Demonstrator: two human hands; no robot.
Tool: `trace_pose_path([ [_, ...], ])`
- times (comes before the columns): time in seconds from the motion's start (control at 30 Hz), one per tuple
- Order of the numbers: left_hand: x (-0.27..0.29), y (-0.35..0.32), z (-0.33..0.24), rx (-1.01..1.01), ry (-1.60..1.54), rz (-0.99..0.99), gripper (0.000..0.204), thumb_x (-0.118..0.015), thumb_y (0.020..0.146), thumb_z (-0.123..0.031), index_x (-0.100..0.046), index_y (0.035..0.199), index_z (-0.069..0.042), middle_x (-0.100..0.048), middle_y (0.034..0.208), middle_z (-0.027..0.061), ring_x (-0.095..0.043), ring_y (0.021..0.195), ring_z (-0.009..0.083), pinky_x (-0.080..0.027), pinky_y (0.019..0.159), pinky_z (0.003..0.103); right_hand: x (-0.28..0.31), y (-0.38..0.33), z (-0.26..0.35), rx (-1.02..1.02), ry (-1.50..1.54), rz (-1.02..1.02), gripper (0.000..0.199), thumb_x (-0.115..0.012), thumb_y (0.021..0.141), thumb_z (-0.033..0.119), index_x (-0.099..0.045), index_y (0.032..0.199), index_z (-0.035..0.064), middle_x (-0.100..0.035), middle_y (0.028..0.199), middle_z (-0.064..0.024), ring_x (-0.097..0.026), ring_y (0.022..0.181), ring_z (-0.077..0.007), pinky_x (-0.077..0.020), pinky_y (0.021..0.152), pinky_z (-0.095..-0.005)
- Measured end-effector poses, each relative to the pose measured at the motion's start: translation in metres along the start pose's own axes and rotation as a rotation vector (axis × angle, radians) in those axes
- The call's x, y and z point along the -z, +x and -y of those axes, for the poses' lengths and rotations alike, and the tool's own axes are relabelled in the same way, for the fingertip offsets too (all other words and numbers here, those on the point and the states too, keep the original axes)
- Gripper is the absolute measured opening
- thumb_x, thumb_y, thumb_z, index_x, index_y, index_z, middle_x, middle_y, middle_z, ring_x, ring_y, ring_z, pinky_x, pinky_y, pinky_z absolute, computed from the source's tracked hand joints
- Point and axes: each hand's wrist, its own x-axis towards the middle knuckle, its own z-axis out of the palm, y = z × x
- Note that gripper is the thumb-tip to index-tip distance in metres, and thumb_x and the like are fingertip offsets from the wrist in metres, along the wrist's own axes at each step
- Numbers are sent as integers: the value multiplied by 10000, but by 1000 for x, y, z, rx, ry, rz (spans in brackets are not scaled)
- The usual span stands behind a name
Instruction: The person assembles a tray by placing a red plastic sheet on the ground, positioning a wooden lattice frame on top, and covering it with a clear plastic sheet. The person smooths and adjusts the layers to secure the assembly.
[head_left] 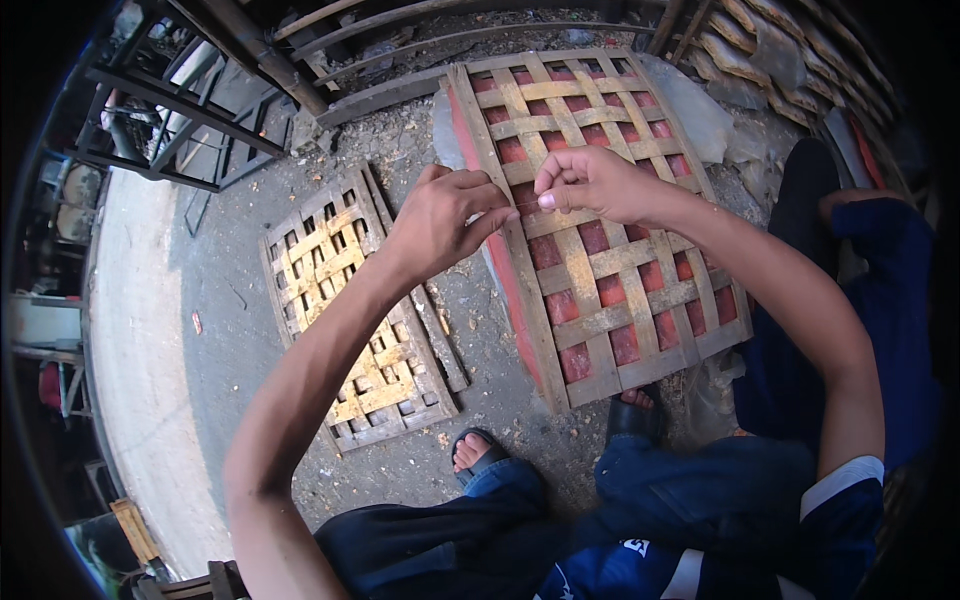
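Observation:
My left hand (450, 215) and my right hand (598, 184) meet above a wooden frame with a woven strip lattice (618, 262). Thumb and forefinger are pinched on each hand. Between the two pinches runs a thin strand (530, 203), too fine to tell whether it is thread or wire. Red sheeting (590, 237) shows through the gaps of the lattice and along its left side. Both hands hover over the left edge and upper part of this frame; whether they touch it cannot be told.
A second woven wooden frame (345, 310) lies on the ground to the left. Black metal frames (190, 130) stand far left. Stacked sacks or slabs (765, 50) fill the far right. Another person in dark blue (875, 290) is close on my right. Wooden rails (390, 100) run behind.

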Motion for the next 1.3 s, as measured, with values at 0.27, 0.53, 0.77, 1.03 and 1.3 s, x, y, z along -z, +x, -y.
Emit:
trace_pose_path([
  [0.27,9,-88,102,396,323,585,329,-663,957,-402,-735,914,-84,-733,917,85,-704,772,306,-552,708,442,36,-6,-38,57,-241,-228,173,-626,980,168,-671,1066,25,-705,900,-55,-657,818,-108,-528,733,-307],
  [0.53,-9,-125,101,559,334,847,340,-630,959,-416,-707,1167,-157,-722,1115,102,-685,1059,305,-538,912,448,-24,-25,-20,448,-971,-86,152,-744,835,220,-698,908,94,-571,912,-47,-571,959,-248,-435,853,-400],
  [0.77,-28,-78,67,402,235,782,312,-626,969,-356,-707,1176,-137,-717,1118,127,-692,1049,325,-546,913,463,-47,-14,-35,496,-1187,-174,149,-758,797,214,-704,874,99,-568,895,-33,-561,965,-206,-411,843,-374],
  [1.03,-35,-88,58,396,202,816,336,-628,954,-359,-701,1198,-140,-711,1133,128,-692,1055,326,-551,926,460,-37,-7,-32,487,-1042,-212,104,-714,834,159,-658,827,72,-586,853,-51,-587,878,-216,-434,843,-385],
  [1.3,-29,-97,65,473,292,874,343,-625,957,-354,-701,1238,-173,-704,1214,86,-685,1098,303,-545,958,446,5,-22,-55,170,-476,-305,163,-709,924,171,-658,920,16,-654,882,-97,-630,833,-202,-492,748,-347],
])
